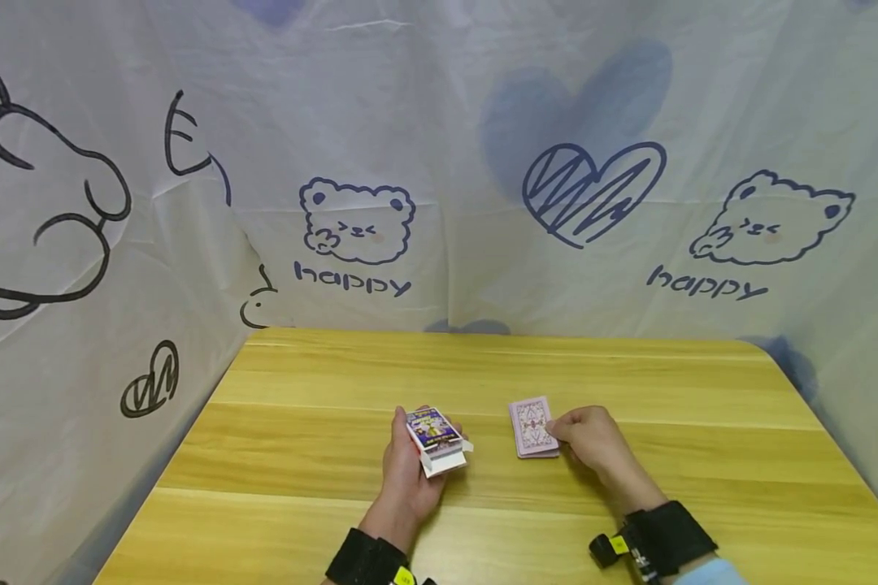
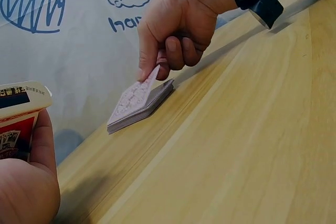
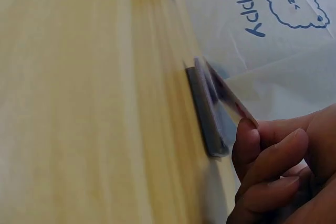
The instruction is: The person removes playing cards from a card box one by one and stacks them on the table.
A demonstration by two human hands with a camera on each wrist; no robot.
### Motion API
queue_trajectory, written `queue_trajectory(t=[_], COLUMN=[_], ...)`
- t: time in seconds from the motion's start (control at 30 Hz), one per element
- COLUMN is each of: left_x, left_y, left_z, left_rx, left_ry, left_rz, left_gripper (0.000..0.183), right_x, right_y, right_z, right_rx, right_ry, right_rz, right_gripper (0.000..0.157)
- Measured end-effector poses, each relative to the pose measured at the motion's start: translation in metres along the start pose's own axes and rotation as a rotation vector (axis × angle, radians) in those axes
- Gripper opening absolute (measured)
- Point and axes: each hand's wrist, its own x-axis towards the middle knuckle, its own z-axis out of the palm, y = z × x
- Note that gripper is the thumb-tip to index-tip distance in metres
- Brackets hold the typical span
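My left hand [image 1: 404, 475] holds a playing-card box [image 1: 433, 429] from below, its printed face up and its white end flap open toward me. In the left wrist view only part of the box [image 2: 16, 124] shows, at the left edge. To the right, a deck of playing cards [image 2: 144, 116] lies on the table. My right hand [image 1: 596, 439] pinches the top card [image 1: 532, 424] between thumb and fingers at its right edge. The right wrist view shows that card [image 3: 231, 96] tilted up from the deck [image 3: 205, 111], its far end still close to the stack.
Both hands work over a light wood-grain table [image 1: 322, 390]. A white curtain [image 1: 454, 122] with drawn bears and hearts rises behind it and along its sides. Wrist straps with small cameras [image 1: 669, 536] sit on both forearms.
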Motion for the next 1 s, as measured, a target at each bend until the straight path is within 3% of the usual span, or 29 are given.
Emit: queue_trajectory(t=[0.27,1.0], left_x=[-0.0010,-0.0008], left_y=[0.0000,-0.0002], left_z=[0.0016,0.0004], left_rx=[0.015,0.023], left_ry=[-0.005,-0.031], left_rz=[0.014,0.009], left_gripper=[0.070,0.073], right_x=[0.0014,0.0016], right_y=[0.0038,0.0054], right_z=[0.0050,0.0092], right_rx=[-0.193,-0.309], right_ry=[0.049,0.071], right_rz=[-0.068,-0.094], right_gripper=[0.025,0.027])
